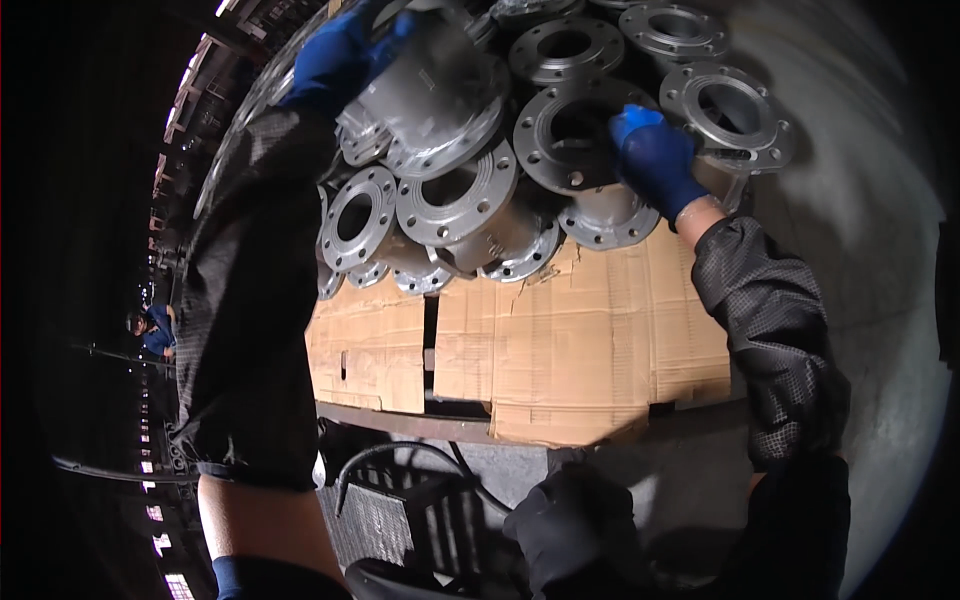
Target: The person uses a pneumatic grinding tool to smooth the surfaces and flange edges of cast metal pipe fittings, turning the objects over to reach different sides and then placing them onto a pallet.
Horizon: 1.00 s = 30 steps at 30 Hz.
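Observation:
My left hand (345,60), in a blue glove, grips the upper end of a grey flanged pipe (425,105). Motion blurs the fingers and that end. The pipe leans, its lower flange above another flanged pipe (458,205) that stands among several. To the right, my right hand (655,155), also gloved in blue, has its fingers curled over the right rim of an upright flanged pipe (545,130). Bolt holes ring this dark-mouthed flange. The thumb of my right hand is hidden. Black sleeves cover most of both forearms.
More flanged pipes (360,220) crowd the far side, some with clear film. Flattened cardboard (560,340) lies in front of them, with dark gaps. Nearer are a black cable (415,447) and a metal grating (370,525). Another person (155,330) is far left.

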Tool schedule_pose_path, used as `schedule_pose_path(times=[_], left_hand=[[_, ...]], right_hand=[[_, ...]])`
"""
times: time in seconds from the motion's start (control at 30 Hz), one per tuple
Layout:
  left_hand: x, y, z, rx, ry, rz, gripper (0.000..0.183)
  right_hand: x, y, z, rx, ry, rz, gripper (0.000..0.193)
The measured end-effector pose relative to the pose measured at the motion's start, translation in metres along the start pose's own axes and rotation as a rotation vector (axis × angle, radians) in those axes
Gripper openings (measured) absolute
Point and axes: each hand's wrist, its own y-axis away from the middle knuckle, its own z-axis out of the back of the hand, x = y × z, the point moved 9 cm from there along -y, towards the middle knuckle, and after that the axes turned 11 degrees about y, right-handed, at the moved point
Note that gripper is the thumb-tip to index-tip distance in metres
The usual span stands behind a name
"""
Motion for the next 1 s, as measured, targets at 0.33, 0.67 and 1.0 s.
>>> schedule_pose_path(times=[0.33, 0.67, 1.0], left_hand=[[0.004, -0.019, 0.001, -0.191, -0.712, 0.024, 0.042], [-0.009, 0.019, -0.02, -0.631, -1.349, -0.118, 0.051], [-0.093, 0.373, -0.13, -0.22, -0.396, 0.397, 0.035]], right_hand=[[-0.001, 0.003, -0.019, 0.111, 0.074, -0.029, 0.013], [0.006, 0.0, -0.014, 0.13, -0.011, -0.089, 0.014], [-0.008, -0.009, -0.017, -0.069, 0.029, 0.054, 0.009]])
